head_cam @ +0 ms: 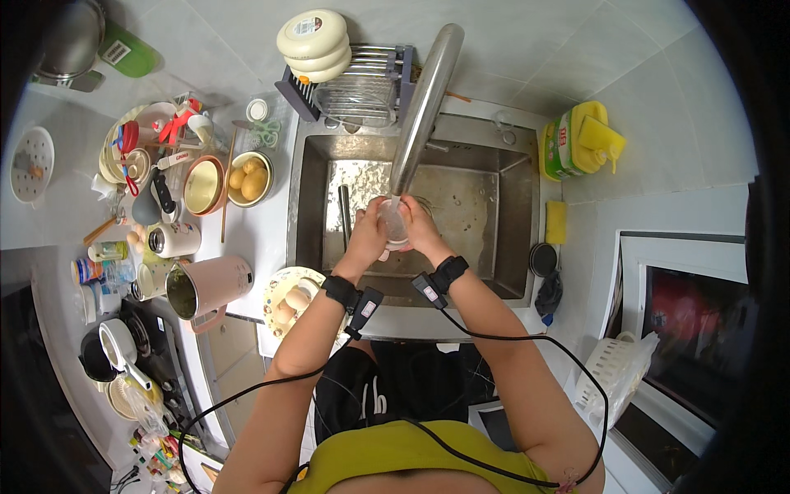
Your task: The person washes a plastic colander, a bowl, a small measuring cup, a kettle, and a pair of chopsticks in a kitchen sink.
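Observation:
Both hands hold one small, round, pale cup or bowl (394,223) over the sink, beneath the metal faucet (426,111). My left hand (368,231) grips its left side, and my right hand (422,225) its right side. A stream from the spout seems to run into it. Around them is the stainless steel sink (463,247), its bottom wet. Left of my left hand, a dark-and-silver handle-like object (344,213) leans in the basin; its lower end is hidden behind my hand and arm.
Left of the sink stand a bowl of potatoes (253,181), a plate with eggs (296,301) and a pink pitcher (213,287). A dish rack (364,86) is behind the sink. On the right are a yellow detergent jug (565,145) and a sponge (555,222). Cables trail from both wrists.

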`<action>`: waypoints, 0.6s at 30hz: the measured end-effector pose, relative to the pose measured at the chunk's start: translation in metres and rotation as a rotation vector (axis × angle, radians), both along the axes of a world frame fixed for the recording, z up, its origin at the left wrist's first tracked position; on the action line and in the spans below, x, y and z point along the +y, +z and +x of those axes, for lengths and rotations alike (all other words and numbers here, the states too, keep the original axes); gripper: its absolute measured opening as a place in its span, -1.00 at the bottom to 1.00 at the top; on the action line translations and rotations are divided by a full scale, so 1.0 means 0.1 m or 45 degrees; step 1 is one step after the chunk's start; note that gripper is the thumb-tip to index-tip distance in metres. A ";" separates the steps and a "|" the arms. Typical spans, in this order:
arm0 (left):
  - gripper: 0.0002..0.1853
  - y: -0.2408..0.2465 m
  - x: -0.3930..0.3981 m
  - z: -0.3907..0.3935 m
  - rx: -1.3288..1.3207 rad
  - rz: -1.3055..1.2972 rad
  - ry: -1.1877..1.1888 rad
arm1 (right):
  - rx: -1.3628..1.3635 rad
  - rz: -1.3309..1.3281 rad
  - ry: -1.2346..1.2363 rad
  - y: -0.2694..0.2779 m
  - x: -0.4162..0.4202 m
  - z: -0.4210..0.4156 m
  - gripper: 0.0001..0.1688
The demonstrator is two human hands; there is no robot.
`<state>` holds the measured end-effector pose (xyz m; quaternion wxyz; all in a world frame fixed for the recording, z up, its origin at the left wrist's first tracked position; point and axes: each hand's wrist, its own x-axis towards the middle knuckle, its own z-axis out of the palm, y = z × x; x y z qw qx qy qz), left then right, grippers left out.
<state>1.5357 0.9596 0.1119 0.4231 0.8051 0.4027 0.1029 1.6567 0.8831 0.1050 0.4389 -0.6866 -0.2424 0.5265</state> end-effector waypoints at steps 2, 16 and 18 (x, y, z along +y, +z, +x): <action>-0.65 0.12 0.04 0.02 0.060 -0.092 -0.041 | 0.029 0.063 -0.004 -0.01 -0.06 -0.01 -0.52; -0.53 0.33 0.05 0.08 -0.731 -1.613 0.012 | -0.025 0.103 -0.057 -0.19 -0.21 0.13 -0.44; -0.48 0.21 0.04 0.05 -0.747 -1.529 -0.042 | 0.281 0.125 -0.166 -0.14 -0.18 0.15 -0.40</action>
